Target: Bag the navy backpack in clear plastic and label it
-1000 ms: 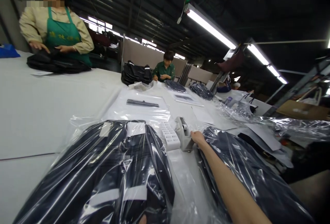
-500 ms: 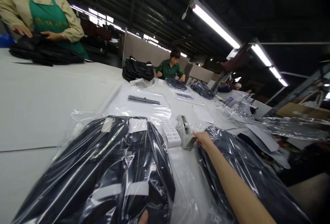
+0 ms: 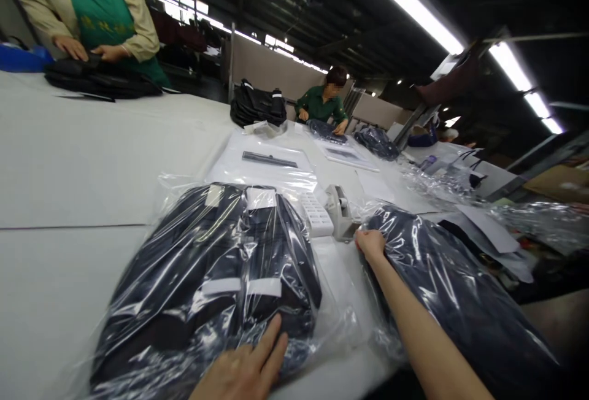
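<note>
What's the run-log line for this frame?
left hand: flat on bagged dark garment | right hand: by tape dispenser | second bagged garment: right

My left hand [image 3: 248, 369] and right hand [image 3: 370, 243] are both bare: no gloves, rings or watch, and the right forearm has no sleeve.

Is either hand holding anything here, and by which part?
Nothing is clearly gripped. The left hand lies flat on the near end of the bagged dark garment. The right hand is closed by the tape dispenser; its contents cannot be told.
</note>
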### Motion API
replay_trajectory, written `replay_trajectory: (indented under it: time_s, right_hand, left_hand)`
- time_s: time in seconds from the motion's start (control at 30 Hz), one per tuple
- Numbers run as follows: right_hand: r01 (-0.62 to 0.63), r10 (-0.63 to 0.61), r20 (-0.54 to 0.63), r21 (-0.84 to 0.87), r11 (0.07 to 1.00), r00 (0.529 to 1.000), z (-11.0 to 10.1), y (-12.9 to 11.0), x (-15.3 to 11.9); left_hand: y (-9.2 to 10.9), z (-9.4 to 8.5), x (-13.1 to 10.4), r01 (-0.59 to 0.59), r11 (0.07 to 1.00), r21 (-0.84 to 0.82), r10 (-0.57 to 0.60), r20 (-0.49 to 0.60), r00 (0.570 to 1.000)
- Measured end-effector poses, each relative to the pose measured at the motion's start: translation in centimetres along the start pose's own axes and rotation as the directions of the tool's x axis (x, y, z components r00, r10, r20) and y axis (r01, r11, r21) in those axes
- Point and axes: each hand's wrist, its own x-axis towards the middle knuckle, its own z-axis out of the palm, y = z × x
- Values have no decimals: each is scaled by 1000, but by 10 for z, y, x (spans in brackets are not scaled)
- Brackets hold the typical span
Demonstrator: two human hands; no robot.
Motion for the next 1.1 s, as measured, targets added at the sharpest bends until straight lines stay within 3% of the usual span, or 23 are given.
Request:
replay_trajectory:
  time_s: [0.1, 0.2, 0.33, 0.4, 0.43, 0.47, 0.5, 0.53, 0.57, 0.6, 0.63, 0.7, 0.77, 0.83, 0.87, 1.0, 1.1]
  right_hand:
    - [-34, 38, 46, -74, 997, 998, -3, -3, -1]
    - [-12, 20, 111, -80, 997, 994, -10, -6, -18]
    - [162, -170, 173, 61, 985, 970, -32, -18, -58]
    - [289, -321, 215, 168, 943, 922, -55, -33, -85]
    - [371, -423, 274, 223, 901, 864, -68, -43, -100]
    - [452, -528, 350, 278, 847, 774, -82, -55, -115]
    - [565, -669, 464, 363, 741, 581, -95, -68, -132]
    - [644, -749, 557, 432, 631, 359, -106, -82, -148]
    - [694, -773, 613, 485, 533, 165, -114, -94, -163]
    - [730, -762, 648, 517, 447, 7, -119, -106, -176]
    - [771, -729, 677, 516, 374, -100, -119, -116, -187]
    - [874, -655, 725, 441, 205, -212, -110, -131, -203]
    - [953, -589, 771, 303, 4, -242, -92, -139, -212]
    - [974, -541, 811, 179, -136, -224, -75, -142, -217]
    - [977, -527, 825, 135, -163, -202, -67, -143, -218]
    - [993, -596, 795, 88, -75, -115, -43, -139, -221]
    - [992, -653, 747, 118, -49, -121, -27, -133, -217]
  left_hand:
    - [2, -10, 2, -31, 1000, -1, 31, 94, 995]
    - [3, -14, 3, -50, 999, -10, 51, 80, 995]
    - [4, -15, 2, -63, 998, -10, 63, 43, 997]
    - [4, -14, 1, -55, 998, -20, 56, 26, 998]
    - [5, -14, 1, -47, 999, -22, 47, 18, 999]
    - [5, -14, 1, -40, 999, -23, 40, 10, 999]
    - [5, -15, 1, -34, 999, -23, 34, 4, 999]
    - [5, -15, 1, -31, 999, -21, 31, -4, 1000]
    - [6, -15, 1, -32, 999, -19, 32, -16, 999]
    - [6, -14, 1, -35, 999, -15, 35, -30, 999]
    - [6, -14, 1, -38, 999, -11, 38, -42, 998]
    - [6, -13, 1, -41, 999, -3, 41, -57, 998]
    - [6, -13, 1, -38, 999, 5, 38, -61, 997]
    - [6, -13, 1, -36, 999, 8, 36, -68, 997]
    - [7, -13, 1, -35, 999, 7, 35, -71, 997]
    - [6, -18, 1, -34, 999, -17, 33, -58, 998]
    - [5, -22, 2, -43, 998, -35, 42, -27, 999]
